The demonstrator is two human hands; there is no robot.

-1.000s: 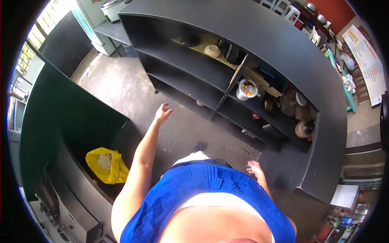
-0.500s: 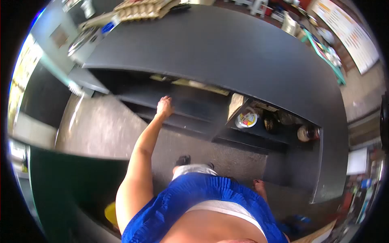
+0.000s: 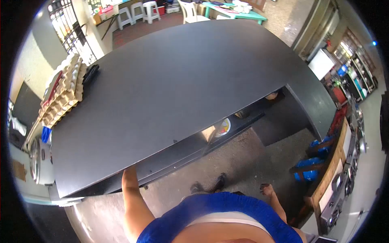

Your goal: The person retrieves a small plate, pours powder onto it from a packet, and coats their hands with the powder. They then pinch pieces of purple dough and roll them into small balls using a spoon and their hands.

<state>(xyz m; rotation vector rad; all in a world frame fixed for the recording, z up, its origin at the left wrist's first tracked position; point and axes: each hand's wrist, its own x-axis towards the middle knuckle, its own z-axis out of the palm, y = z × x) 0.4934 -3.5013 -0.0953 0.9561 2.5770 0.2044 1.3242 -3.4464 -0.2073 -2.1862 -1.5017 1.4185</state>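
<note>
My left forearm (image 3: 130, 184) reaches in beneath the front edge of a dark counter (image 3: 170, 89). The countertop hides my left hand, so its fingers and anything in them cannot be seen. It is inside the left part of the open shelf (image 3: 158, 164) under the top. My right hand (image 3: 266, 189) hangs low at my side over the floor, with its fingers loosely apart and nothing seen in them. Farther right in the shelf, a white tub with a colourful label (image 3: 223, 127) stands near a divider (image 3: 211, 135).
Stacked egg trays (image 3: 65, 95) rest at the counter's left end beside a black object (image 3: 91, 74). A stove (image 3: 344, 178) on a wooden-edged stand is at right, above blue cylinders (image 3: 308, 169). White stools (image 3: 152, 12) and a green table (image 3: 235, 11) stand behind.
My left hand, visible at the shelf before, has gone in under the countertop. The view has turned to the right and my body is closer to the counter. The right hand still hangs down.
</note>
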